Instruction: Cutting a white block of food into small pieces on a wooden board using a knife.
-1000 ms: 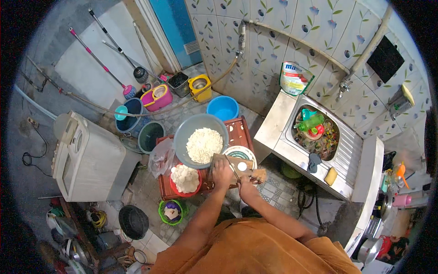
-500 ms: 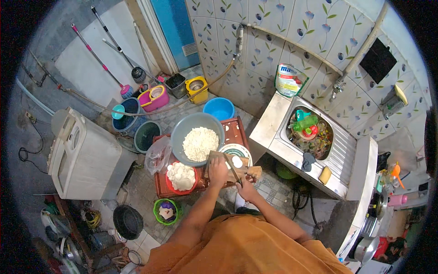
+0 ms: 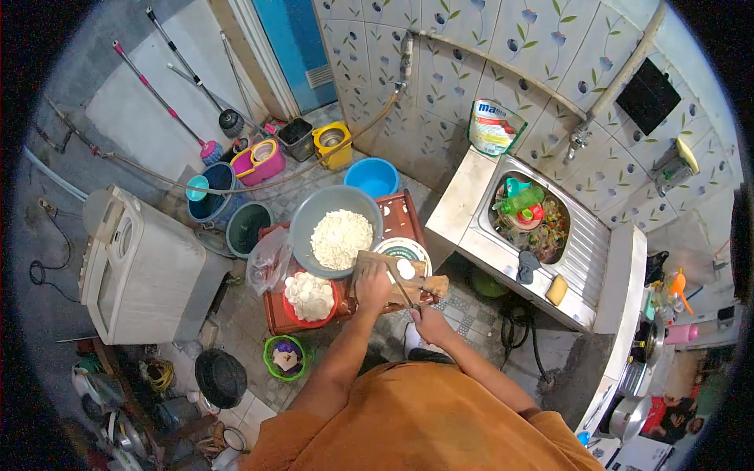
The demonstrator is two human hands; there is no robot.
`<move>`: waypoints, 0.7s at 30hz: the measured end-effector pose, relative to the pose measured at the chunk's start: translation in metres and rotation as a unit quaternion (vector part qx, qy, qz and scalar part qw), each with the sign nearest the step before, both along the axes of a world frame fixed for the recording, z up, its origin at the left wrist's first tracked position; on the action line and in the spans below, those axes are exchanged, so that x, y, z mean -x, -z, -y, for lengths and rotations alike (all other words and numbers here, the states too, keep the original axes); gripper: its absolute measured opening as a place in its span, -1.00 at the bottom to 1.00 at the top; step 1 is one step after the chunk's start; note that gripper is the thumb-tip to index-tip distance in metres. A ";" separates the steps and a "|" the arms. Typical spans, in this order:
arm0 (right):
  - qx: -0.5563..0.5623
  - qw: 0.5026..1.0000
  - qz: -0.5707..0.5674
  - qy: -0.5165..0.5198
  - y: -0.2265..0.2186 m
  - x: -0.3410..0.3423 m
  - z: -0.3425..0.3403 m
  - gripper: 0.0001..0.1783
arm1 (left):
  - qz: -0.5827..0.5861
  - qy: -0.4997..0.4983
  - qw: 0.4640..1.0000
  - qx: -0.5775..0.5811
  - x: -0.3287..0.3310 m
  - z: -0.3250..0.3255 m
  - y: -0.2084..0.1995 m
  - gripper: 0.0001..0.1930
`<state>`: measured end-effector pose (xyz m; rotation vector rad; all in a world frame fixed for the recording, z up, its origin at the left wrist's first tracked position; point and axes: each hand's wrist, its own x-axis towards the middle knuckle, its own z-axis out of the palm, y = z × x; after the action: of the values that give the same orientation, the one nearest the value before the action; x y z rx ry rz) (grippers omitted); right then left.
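Basin (image 3: 300, 235), round grey plastic, heaped w/ cut white pieces (image 3: 342, 238): done, I'd say. Brown wooden board (image 3: 415, 284) near it. Red round plastic bowl (image 3: 314, 323): pale lumps (image 3: 309, 296) prob. left. L hand (image 3: 372, 287) on board, fingers bent, can't tell if gripping; R hand (image 3: 432, 324) closed round thin metal knife (image 3: 402, 288); small white disc (image 3: 406, 269) beside blade.

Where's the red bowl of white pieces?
In the head view, the red bowl sits near-left on the table, below the grey basin, left of the left hand.
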<state>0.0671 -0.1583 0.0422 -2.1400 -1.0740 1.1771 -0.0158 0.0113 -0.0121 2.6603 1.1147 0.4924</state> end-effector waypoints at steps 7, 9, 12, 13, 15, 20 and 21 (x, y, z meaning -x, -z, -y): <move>-0.041 0.995 0.086 0.022 -0.026 0.009 -0.013 -0.52 | 0.013 -0.022 0.998 -0.056 0.002 0.002 0.014 -0.89; -0.022 0.995 0.097 0.020 -0.027 0.009 -0.014 -0.50 | 0.006 -0.022 0.998 -0.057 0.001 0.005 0.015 -0.89; 0.007 0.995 0.096 0.017 -0.030 0.008 -0.016 -0.51 | 0.011 -0.026 0.997 -0.078 0.001 0.006 0.015 -0.90; 0.008 0.995 0.095 0.016 -0.033 0.009 -0.017 -0.51 | 0.021 -0.030 0.995 -0.098 0.002 0.006 0.017 -0.91; 0.040 0.992 0.123 -0.004 -0.037 0.010 -0.019 -0.51 | 0.023 -0.033 0.993 -0.110 0.002 0.005 0.017 -0.92; 0.045 0.990 0.131 0.011 -0.041 0.012 -0.020 -0.51 | 0.021 -0.025 0.992 -0.118 0.000 0.008 0.011 -0.93; 0.037 0.990 0.137 0.022 -0.041 0.013 -0.021 -0.52 | 0.012 -0.027 0.995 -0.096 0.000 0.008 0.010 -0.92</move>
<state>0.0543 -0.1376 0.0834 -2.4221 -1.1048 0.9345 -0.0154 0.0030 -0.0222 2.7843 1.1894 0.6713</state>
